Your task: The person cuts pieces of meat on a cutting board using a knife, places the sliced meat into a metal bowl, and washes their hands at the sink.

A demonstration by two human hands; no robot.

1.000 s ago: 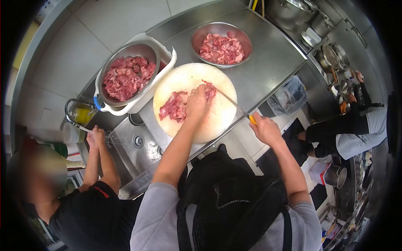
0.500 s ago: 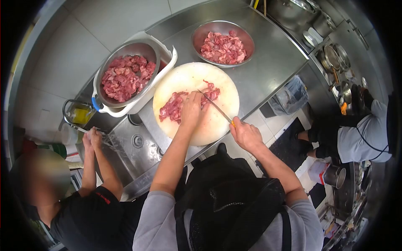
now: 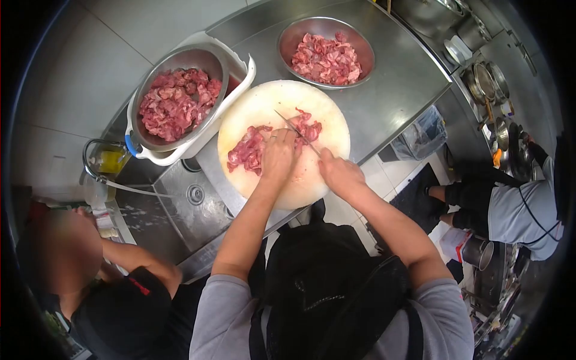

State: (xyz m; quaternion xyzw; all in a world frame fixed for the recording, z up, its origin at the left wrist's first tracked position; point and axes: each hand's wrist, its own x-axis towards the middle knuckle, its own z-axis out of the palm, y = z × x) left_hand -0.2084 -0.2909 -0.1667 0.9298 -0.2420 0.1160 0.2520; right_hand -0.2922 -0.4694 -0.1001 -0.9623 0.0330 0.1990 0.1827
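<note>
Raw meat lies in pieces on a round, pale cutting board. My left hand is closed over the middle of the meat, its fingers bent and pressing it to the board. In my right hand is a knife, gripped by the handle, which my fingers largely hide. Its blade slants up and left across the meat, close beside my left fingertips.
Cut meat fills a steel bowl behind the board and a bigger bowl inside a white tub. Left of the board is a sink with water running from a hose. A co-worker stands at left, another person at right.
My right hand and the knife have moved left and forward over the board, so the blade reaches further across the meat. The left co-worker's hands have left the water stream.
</note>
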